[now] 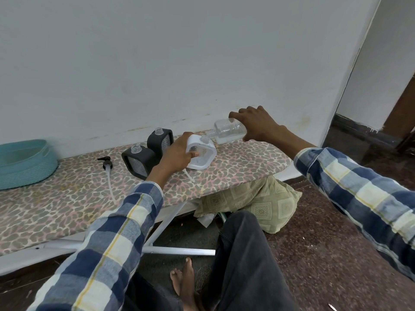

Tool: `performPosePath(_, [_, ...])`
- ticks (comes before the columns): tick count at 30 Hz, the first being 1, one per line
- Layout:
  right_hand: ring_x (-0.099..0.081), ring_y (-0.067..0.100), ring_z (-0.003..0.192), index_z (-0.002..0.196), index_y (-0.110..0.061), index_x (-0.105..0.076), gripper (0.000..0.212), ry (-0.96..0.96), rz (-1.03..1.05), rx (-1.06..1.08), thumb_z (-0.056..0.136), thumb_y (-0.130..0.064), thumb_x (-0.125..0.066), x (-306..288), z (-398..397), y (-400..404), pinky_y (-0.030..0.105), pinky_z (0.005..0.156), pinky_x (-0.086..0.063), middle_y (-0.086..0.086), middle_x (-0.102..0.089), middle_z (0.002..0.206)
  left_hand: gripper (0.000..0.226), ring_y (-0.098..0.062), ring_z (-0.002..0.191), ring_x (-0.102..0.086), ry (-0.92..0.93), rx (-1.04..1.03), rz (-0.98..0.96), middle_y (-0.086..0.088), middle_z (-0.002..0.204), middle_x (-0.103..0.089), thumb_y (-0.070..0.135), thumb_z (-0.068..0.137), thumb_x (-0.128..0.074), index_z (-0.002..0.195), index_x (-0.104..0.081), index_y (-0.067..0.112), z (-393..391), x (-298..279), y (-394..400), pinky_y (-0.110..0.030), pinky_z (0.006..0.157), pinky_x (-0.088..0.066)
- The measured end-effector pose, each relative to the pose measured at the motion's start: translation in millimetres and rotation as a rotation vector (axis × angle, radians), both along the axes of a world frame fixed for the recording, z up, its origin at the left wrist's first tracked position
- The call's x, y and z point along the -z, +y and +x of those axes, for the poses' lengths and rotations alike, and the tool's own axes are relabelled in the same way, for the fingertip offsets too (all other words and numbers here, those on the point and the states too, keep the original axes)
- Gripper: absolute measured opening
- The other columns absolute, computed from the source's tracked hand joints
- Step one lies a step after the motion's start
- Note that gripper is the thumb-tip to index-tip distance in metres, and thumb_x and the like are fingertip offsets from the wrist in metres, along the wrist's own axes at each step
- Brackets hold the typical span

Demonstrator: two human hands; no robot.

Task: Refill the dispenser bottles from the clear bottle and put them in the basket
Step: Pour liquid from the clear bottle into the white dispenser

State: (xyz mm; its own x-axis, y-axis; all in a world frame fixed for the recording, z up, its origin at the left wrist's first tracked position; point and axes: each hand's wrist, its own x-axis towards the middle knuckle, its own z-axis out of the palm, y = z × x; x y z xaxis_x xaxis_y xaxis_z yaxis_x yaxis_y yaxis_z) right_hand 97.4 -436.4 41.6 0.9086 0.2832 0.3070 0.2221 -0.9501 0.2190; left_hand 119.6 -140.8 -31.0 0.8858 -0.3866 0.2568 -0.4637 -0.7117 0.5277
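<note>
The ironing board (235, 167) in its spotted cover stretches under both your hands. Far out past your left hand (179, 153), the teal basket (24, 164) sits at the board's end. Just left of that hand stand two black dispenser bottles (143, 162), uncapped. Your left hand grips the white dispenser bottle (203, 153), tilted on the board. Your right hand (258, 124) grasps the clear bottle (229, 130), tipped on its side, its neck at the white bottle's opening. Left of the black bottles lies a black pump (105, 161) with its tube.
</note>
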Motion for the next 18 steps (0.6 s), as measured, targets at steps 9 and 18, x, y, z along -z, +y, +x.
performPosePath(9, [-0.062, 0.031, 0.106, 0.137, -0.029, -0.050, 0.082, 0.002, -0.002, 0.008, 0.070, -0.030, -0.097, -0.4, 0.8, 1.3, 0.047, 0.092, -0.045, 0.003, -0.065, 0.116, 0.056, -0.031, 0.120, -0.061, -0.001, 0.001, 0.018, -0.004, 0.139, -0.061, 0.023, 0.101, -0.073, 0.148, -0.042, 0.024, 0.3, -0.1, 1.3, -0.047, 0.097, -0.051])
performPosePath(18, [-0.061, 0.030, 0.105, 0.137, -0.028, -0.050, 0.081, -0.008, -0.008, 0.008, 0.070, -0.030, -0.097, -1.0, -0.9, 1.2, 0.048, 0.093, -0.046, 0.003, -0.066, 0.115, 0.056, -0.031, 0.121, -0.061, -0.005, -0.012, 0.026, -0.004, 0.140, -0.062, 0.023, 0.102, -0.073, 0.149, -0.042, 0.023, -2.6, -2.0, -0.3, -0.045, 0.096, -0.051])
